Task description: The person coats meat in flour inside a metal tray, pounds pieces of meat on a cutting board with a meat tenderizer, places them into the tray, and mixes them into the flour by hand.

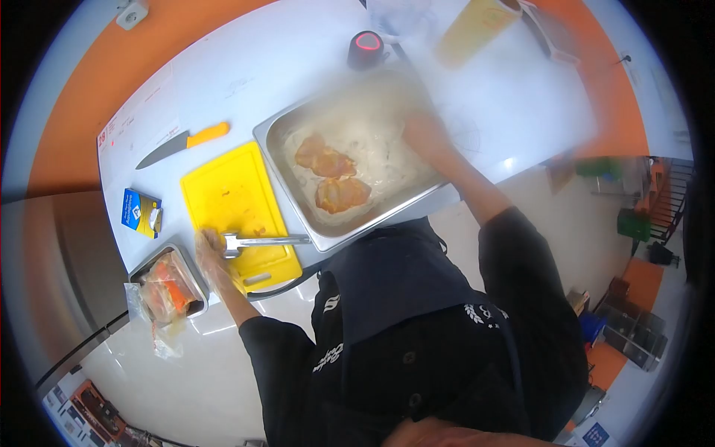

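Observation:
My left hand (214, 261), in a clear plastic glove, is at the near left edge of a yellow cutting board (223, 186). Its fingertips are beside the head of a metal meat mallet (264, 241), whose handle points right toward a steel pan. I cannot make out how its fingers are set. Into the right side of that deep steel pan (350, 242) reaches my right hand (423, 138), its fingers lost in haze. Whitish flour-like powder (380, 160) covers the pan's bottom. Two pieces of raw chicken (325, 158) (342, 195) lie there on the left.
A yellow-handled knife (182, 144) lies beyond the board. Left are a blue-and-yellow box (141, 212) and a small steel tray (199, 280) with bagged meat. Behind the pan stand a dark round device (366, 51) with a red-lit top and a hazy yellowish container (477, 33).

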Demonstrator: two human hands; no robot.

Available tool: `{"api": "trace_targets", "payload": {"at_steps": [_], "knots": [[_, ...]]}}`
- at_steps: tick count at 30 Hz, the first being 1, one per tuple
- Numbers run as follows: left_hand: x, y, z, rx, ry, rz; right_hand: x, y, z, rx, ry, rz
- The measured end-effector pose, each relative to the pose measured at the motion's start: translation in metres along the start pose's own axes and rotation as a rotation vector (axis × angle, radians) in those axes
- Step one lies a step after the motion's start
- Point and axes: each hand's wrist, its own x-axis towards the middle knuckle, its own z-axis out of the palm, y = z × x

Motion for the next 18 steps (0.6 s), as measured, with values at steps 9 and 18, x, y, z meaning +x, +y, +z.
{"api": "trace_targets", "payload": {"at_steps": [9,18], "knots": [[-0.01,-0.002,-0.004,-0.025,-0.028,0.068,0.003,-0.007,-0.008,0.003,0.031,-0.005],[-0.016,0.007,0.006,-0.044,0.026,0.018,-0.014,0.004,-0.018,0.012,0.011,-0.061]]}}
